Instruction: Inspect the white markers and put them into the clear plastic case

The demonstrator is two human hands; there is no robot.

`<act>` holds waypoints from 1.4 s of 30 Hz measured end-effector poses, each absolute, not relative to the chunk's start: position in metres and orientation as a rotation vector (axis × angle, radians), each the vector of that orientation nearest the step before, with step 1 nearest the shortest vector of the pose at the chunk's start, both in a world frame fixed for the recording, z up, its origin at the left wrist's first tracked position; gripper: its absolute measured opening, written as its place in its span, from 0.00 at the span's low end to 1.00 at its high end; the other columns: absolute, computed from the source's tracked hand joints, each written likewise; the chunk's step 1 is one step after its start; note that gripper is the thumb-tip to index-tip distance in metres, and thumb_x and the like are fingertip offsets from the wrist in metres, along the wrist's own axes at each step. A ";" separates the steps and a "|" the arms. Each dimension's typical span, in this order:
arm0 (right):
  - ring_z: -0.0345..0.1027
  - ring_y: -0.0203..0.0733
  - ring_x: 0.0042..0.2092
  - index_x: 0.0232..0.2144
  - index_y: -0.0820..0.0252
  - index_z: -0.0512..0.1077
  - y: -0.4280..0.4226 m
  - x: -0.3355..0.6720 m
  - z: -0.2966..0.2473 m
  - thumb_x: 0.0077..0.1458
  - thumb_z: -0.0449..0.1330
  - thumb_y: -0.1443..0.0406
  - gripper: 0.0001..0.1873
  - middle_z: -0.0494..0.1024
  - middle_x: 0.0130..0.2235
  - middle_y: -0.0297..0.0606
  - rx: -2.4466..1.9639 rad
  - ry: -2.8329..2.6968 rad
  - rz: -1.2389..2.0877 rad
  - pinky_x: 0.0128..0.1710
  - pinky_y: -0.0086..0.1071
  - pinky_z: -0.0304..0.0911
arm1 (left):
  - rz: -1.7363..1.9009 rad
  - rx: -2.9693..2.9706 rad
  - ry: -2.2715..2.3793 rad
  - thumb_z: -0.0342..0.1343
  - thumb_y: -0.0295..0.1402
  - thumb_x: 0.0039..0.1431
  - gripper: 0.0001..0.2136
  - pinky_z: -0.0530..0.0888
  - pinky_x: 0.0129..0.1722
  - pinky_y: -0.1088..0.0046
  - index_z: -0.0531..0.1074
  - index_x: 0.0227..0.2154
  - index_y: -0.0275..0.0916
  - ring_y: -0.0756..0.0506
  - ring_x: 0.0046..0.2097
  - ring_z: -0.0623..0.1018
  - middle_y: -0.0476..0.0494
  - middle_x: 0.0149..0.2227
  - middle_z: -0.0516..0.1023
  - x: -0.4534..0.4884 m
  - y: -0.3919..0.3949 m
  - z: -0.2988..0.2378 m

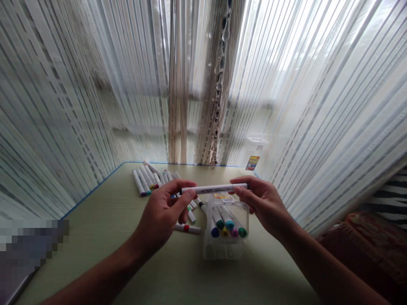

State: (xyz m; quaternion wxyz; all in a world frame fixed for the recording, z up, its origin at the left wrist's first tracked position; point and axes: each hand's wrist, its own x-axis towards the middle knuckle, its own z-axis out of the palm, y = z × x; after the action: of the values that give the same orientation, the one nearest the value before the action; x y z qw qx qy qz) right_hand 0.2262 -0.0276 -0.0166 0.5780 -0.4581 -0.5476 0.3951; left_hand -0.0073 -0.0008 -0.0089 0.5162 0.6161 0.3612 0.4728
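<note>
Head view: markers in clear box

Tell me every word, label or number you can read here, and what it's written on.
Nothing here reads clearly.
Marker held between the left hand and right hand: dark print on its barrel, too small to read.
Yellow-and-red sticker by the curtain: blurred, unreadable.
Label on the clear box: partly hidden, unreadable.

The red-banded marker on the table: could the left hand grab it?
Probably yes: the red-banded marker lies bare right beside the left hand, though that hand pinches one end of a white marker.
</note>
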 end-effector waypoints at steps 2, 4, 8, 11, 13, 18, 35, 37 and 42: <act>0.55 0.29 0.20 0.38 0.60 0.79 -0.027 0.226 -0.016 0.50 0.70 0.57 0.16 0.73 0.23 0.33 -1.081 -1.289 0.934 0.16 0.25 0.49 | 1.167 1.485 0.867 0.62 0.39 0.56 0.13 0.64 0.17 0.82 0.75 0.39 0.35 0.54 0.19 0.67 0.54 0.19 0.70 -0.008 -0.002 -0.009; 0.56 0.29 0.21 0.38 0.60 0.79 -0.027 0.227 -0.017 0.50 0.70 0.57 0.15 0.74 0.25 0.33 -1.083 -1.295 0.956 0.17 0.24 0.50 | 1.200 1.490 0.866 0.64 0.39 0.54 0.13 0.62 0.16 0.82 0.76 0.38 0.35 0.55 0.18 0.66 0.53 0.19 0.71 -0.009 -0.005 -0.008; 0.61 0.31 0.24 0.39 0.58 0.79 -0.026 0.229 -0.018 0.50 0.70 0.59 0.14 0.76 0.29 0.35 -1.057 -1.286 1.034 0.19 0.25 0.52 | 1.255 1.531 0.852 0.66 0.36 0.51 0.11 0.63 0.15 0.82 0.78 0.36 0.36 0.54 0.18 0.67 0.51 0.19 0.74 -0.010 -0.014 -0.003; 0.63 0.32 0.26 0.39 0.56 0.80 -0.027 0.230 -0.019 0.50 0.70 0.59 0.13 0.77 0.30 0.36 -1.033 -1.261 1.099 0.21 0.25 0.54 | 1.318 1.650 0.879 0.67 0.35 0.51 0.09 0.65 0.15 0.81 0.80 0.34 0.36 0.53 0.19 0.69 0.49 0.21 0.76 -0.011 -0.018 -0.002; 0.65 0.33 0.28 0.40 0.55 0.80 -0.027 0.230 -0.019 0.51 0.70 0.60 0.13 0.78 0.31 0.37 -1.021 -1.253 1.134 0.22 0.25 0.55 | 1.354 1.749 0.886 0.66 0.35 0.51 0.10 0.68 0.17 0.80 0.80 0.35 0.36 0.52 0.21 0.72 0.47 0.23 0.78 -0.012 -0.019 -0.003; 0.63 0.31 0.27 0.40 0.55 0.80 -0.026 0.231 -0.021 0.50 0.71 0.60 0.13 0.77 0.30 0.35 -1.015 -1.257 1.132 0.21 0.23 0.54 | 1.417 1.876 0.824 0.65 0.34 0.53 0.09 0.71 0.21 0.78 0.80 0.36 0.35 0.50 0.23 0.76 0.43 0.28 0.81 -0.014 -0.016 -0.007; 0.70 0.34 0.29 0.33 0.57 0.80 -0.036 0.224 -0.010 0.48 0.72 0.66 0.08 0.79 0.28 0.35 -0.890 -1.360 0.838 0.28 0.25 0.64 | 1.035 1.643 0.763 0.59 0.40 0.60 0.13 0.62 0.17 0.82 0.72 0.42 0.37 0.55 0.20 0.65 0.55 0.23 0.68 -0.013 0.021 -0.032; 0.69 0.35 0.29 0.33 0.58 0.80 -0.040 0.220 -0.007 0.47 0.72 0.66 0.08 0.79 0.29 0.36 -0.874 -1.419 0.765 0.28 0.27 0.63 | 1.012 1.649 0.747 0.58 0.40 0.61 0.13 0.61 0.17 0.81 0.71 0.42 0.37 0.55 0.19 0.65 0.56 0.20 0.66 -0.013 0.022 -0.032; 0.66 0.38 0.30 0.35 0.63 0.80 -0.047 0.213 -0.001 0.48 0.70 0.65 0.10 0.78 0.29 0.39 -0.846 -1.541 0.591 0.28 0.33 0.60 | 0.972 1.671 0.744 0.57 0.41 0.62 0.13 0.63 0.20 0.80 0.69 0.42 0.37 0.54 0.19 0.65 0.57 0.17 0.66 -0.013 0.021 -0.030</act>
State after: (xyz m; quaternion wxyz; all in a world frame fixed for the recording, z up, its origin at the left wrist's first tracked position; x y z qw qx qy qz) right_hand 0.2133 -0.0472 -0.0011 0.6000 -0.3651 -0.6647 0.2548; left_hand -0.0131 0.0214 -0.0296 0.5100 0.6939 0.3090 0.4037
